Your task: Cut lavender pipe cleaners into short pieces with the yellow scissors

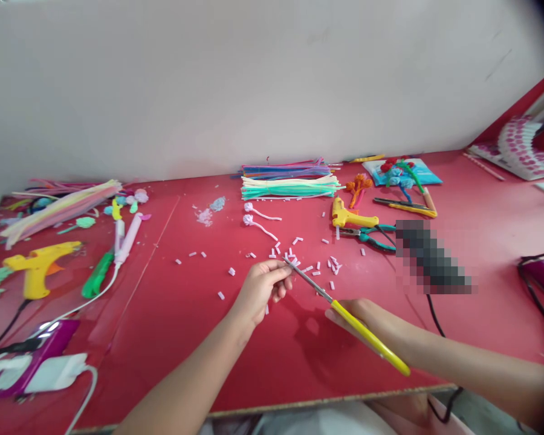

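Yellow-handled scissors (344,314) were clamped in the right hand (367,310), left hand (260,287) was pinched closed at their tips, pink bits (332,285) lay nearby.

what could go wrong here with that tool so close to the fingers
The metal tip of the yellow-handled tool, held in the right hand, sits right at the left hand, so a slip might nick a finger. Small lilac bits lie loose around there and could get brushed astray. The right arm crosses a black cord in this view, so it may snag.
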### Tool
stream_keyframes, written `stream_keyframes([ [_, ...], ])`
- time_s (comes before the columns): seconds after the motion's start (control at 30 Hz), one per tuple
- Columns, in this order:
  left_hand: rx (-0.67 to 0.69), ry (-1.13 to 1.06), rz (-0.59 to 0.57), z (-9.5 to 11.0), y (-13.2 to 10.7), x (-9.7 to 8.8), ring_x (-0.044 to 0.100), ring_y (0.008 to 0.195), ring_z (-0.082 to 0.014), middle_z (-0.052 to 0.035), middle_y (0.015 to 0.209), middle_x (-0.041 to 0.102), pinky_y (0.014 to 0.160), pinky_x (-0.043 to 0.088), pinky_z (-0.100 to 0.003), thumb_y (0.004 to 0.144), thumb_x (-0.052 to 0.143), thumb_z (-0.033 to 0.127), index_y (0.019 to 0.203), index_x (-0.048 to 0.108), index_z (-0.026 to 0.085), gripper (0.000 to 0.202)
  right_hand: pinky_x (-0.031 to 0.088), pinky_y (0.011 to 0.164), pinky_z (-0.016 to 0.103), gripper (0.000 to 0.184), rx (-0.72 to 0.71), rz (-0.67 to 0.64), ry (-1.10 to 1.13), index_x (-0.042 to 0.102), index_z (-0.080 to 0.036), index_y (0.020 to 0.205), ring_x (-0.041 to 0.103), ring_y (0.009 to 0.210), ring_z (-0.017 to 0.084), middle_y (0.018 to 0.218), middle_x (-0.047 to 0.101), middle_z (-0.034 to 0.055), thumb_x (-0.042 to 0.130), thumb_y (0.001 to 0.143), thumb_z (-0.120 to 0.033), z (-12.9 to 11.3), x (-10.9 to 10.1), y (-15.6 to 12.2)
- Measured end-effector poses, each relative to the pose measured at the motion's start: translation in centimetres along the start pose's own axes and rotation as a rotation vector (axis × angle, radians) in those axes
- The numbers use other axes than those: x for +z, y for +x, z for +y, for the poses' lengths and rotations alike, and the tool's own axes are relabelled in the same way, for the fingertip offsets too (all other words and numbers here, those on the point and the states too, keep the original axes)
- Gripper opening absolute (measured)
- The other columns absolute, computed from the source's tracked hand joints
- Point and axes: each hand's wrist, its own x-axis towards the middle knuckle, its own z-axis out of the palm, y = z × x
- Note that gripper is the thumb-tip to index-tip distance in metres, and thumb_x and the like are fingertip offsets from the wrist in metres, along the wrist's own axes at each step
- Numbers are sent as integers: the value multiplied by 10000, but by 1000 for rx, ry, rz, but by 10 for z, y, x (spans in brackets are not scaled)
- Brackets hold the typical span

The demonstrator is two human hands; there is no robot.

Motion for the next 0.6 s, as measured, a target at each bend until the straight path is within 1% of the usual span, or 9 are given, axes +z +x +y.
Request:
stream_keyframes([
  [0.17, -48, -12, 1, -5, 7, -1, 368, 342, -15, 14, 491, 504, 311, 197, -135, 667, 518, 243, 656, 545, 124, 123, 222, 370, 176, 386, 69, -50, -20, 320, -180, 577, 260, 405, 46, 466, 266, -60, 319, 718, -540, -9, -7, 1],
  [0.3, -94, -33, 14, -9, 11, 0, 365, 340, -13, 14, 482, 506, 311, 197, -129, 652, 527, 223, 662, 557, 122, 106, 202, 338, 183, 391, 92, -83, 5, 328, -184, 539, 255, 344, 42, 382, 267, -67, 346, 706, -537, -16, -10, 7],
  [0.47, -118, -89, 32, -15, 16, -1, 370, 349, -11, 8, 479, 508, 310, 199, -119, 638, 541, 203, 632, 554, 112, 91, 196, 311, 208, 444, 247, -101, 118, 300, -190, 454, 283, 299, 56, 335, 287, -47, 326, 704, -556, -21, -7, 12],
  [0.6, -132, -116, 25, -19, 22, -2, 383, 363, -11, -3, 493, 511, 311, 209, -112, 630, 554, 190, 630, 558, 94, 96, 195, 296, 214, 461, 352, -84, 214, 279, -193, 428, 269, 272, 55, 313, 260, -49, 333, 710, -554, -27, -4, 12],
])
